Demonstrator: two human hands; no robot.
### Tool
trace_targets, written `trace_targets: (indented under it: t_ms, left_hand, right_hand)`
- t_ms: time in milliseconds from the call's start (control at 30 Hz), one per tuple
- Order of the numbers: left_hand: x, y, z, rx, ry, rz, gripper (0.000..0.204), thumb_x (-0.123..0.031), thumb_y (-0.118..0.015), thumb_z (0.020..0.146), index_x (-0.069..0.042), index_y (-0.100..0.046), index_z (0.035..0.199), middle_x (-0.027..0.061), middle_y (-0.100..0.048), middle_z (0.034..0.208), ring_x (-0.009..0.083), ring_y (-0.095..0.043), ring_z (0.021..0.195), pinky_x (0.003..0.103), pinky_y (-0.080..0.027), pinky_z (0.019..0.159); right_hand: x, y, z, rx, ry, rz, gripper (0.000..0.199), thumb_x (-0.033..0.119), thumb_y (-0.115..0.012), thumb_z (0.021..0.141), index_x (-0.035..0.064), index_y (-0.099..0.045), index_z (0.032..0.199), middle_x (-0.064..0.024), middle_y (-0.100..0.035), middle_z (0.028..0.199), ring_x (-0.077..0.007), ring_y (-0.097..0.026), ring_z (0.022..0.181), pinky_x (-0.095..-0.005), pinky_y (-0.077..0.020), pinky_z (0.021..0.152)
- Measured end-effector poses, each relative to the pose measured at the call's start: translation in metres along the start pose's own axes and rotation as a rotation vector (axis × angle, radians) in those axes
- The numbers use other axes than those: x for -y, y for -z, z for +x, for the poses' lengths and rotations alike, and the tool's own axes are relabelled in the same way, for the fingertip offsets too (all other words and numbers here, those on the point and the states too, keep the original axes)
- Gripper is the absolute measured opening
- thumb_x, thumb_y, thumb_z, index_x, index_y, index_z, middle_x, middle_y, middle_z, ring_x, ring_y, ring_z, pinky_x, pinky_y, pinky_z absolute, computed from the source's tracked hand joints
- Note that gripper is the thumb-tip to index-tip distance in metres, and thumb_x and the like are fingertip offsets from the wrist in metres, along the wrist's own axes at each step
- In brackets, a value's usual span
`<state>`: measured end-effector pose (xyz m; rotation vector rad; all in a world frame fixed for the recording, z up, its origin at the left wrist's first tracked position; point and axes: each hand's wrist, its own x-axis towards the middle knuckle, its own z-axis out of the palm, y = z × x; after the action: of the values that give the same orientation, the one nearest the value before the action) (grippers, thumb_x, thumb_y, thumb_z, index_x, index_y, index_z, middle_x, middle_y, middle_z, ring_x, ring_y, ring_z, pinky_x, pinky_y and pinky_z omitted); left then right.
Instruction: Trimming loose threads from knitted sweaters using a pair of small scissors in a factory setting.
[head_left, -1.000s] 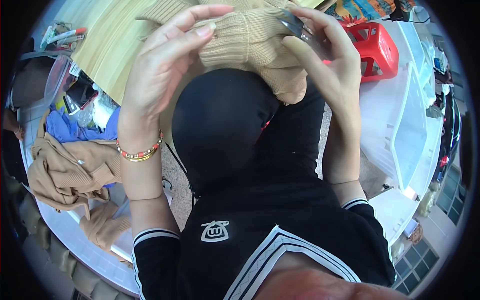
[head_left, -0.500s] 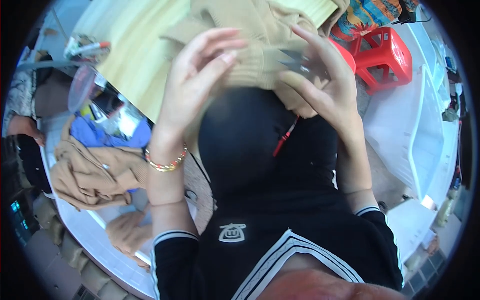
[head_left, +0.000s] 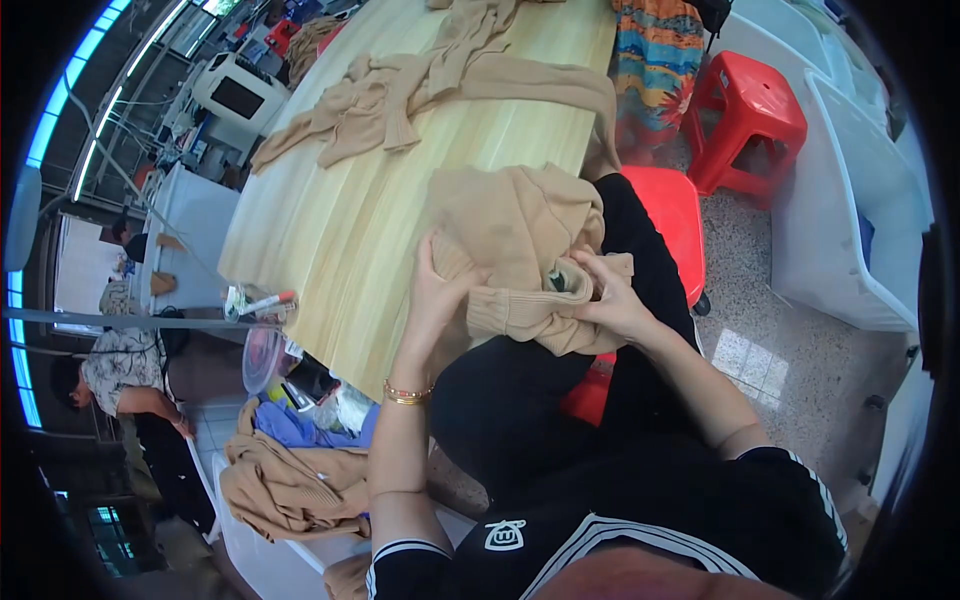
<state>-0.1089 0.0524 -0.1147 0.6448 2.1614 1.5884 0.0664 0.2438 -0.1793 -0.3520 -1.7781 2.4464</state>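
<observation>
In the head view, the left hand (head_left: pixel 438 297) and right hand (head_left: pixel 614 308) are gripping a bunched tan ribbed-knit garment (head_left: pixel 510 215) between bent fingers, probably to steady its band, while the black-clad lap (head_left: pixel 512 392) is apparently supporting it at the near edge of the pale wood-grain worktop (head_left: pixel 330 290).

From way over here I'd call the knit garment (head_left: pixel 515 215) matt and ribbed at the edges. Tabletop (head_left: pixel 360 230) looks like smooth, wood-grained board, the red stool (head_left: pixel 765 88) is glossy plastic, the bin (head_left: pixel 845 245) smooth white plastic, and the speckled floor (head_left: pixel 735 310) seems polished.
</observation>
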Motion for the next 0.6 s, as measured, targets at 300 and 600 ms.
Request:
trace_targets:
  t_ms: [300,600]
  left_hand:
    - [-0.073,-0.027,0.001,0.278,0.285,-0.464,0.054,0.002,-0.069,0.067,0.001,-0.052,0.118,0.0090,-0.062,0.111,0.0191,-0.059,0.105,0.033,-0.043,0.094]
    - [-0.213,-0.015,0.069,-0.002,-0.093,-0.526,0.031,-0.007,-0.059,0.082,0.004,-0.057,0.111,0.0124,-0.064,0.107,0.0234,-0.062,0.099,0.038,-0.048,0.096]
  right_hand:
    - [0.015,0.042,-0.028,-0.047,0.138,0.131,0.050,0.011,-0.082,0.065,0.0033,-0.054,0.107,0.0029,-0.055,0.095,-0.0058,-0.053,0.084,-0.0214,-0.0444,0.080]
    - [0.081,0.063,-0.039,-0.060,0.247,0.292,0.074,0.010,-0.070,0.076,0.0015,-0.035,0.140,-0.0008,-0.060,0.093,-0.0044,-0.054,0.074,-0.0176,-0.0407,0.060]
